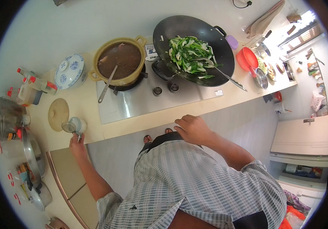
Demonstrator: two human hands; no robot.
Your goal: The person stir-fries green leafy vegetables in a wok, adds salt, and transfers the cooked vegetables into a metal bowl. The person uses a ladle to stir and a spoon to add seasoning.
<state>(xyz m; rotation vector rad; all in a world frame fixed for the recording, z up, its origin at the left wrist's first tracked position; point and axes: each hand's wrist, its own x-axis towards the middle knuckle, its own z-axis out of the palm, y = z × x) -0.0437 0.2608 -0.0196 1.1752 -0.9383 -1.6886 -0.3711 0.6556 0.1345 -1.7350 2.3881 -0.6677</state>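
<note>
My left hand [78, 146] pinches the metal clasp side of a small clip-top glass jar [81, 125] with white contents, near the counter's front edge. The jar's glass lid [68, 127] is tipped back to the left. My right hand [195, 130] hangs before the counter edge, fingers loosely bent, holding nothing. Beyond it, a black wok [178, 27] of chopped leafy greens [192, 53] sits on the gas hob [135, 100]; a metal spatula [224, 75] leans inside. A yellow clay pot [94, 61] on the left burner holds dark brown soup and a ladle [106, 86].
Behind the jar lies a clay pot lid [58, 114]. A blue-and-white lidded tureen [70, 70], bottles [45, 84] and a steel stockpot [8, 117] line the left side. To the wok's right stand a red plastic ladle [247, 58] and a steel bowl [260, 80].
</note>
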